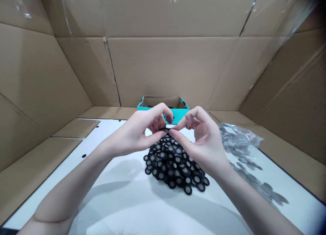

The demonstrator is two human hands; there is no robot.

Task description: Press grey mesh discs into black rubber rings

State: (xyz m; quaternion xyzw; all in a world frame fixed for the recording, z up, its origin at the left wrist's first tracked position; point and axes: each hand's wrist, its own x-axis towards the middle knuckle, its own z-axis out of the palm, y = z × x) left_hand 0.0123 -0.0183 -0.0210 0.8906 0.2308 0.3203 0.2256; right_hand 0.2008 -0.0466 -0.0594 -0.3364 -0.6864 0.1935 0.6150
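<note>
Cardboard walls [163, 68]: brown panels enclose the work area on the left, back and right; strips of clear tape show on the upper panels.
Table [132, 207]: white top, running from the near edge back to the cardboard floor flaps; two small dark dots sit near its left edge.
Left hand [139, 134]: raised over the far side of the pile, fingers curled, thumb and forefinger closed toward the fingertips of the other hand. Fingertips [163, 132] pinch a small dark part at the meeting point.
Part [165, 130]: small and black, held between both hands just above the top of the pile; mostly hidden by the fingers, so its exact form cannot be told.
Pile [175, 167]: black rings with grey centres, heaped on the table directly below and in front of both hands; some lie flat at its near edge.
Box [163, 105]: teal, open-topped, brown inside, behind the hands at the back of the table; contents partly hidden.
Right hand [206, 139]: mirrors the left, fingers curled, thumb and forefinger closed on the same part; its wrist lies over the pile's right side.
Bag [238, 139]: clear plastic, crumpled, right of the right hand.
Discs [257, 184]: grey, flat, spread along the table's right edge from the bag toward the near corner.
</note>
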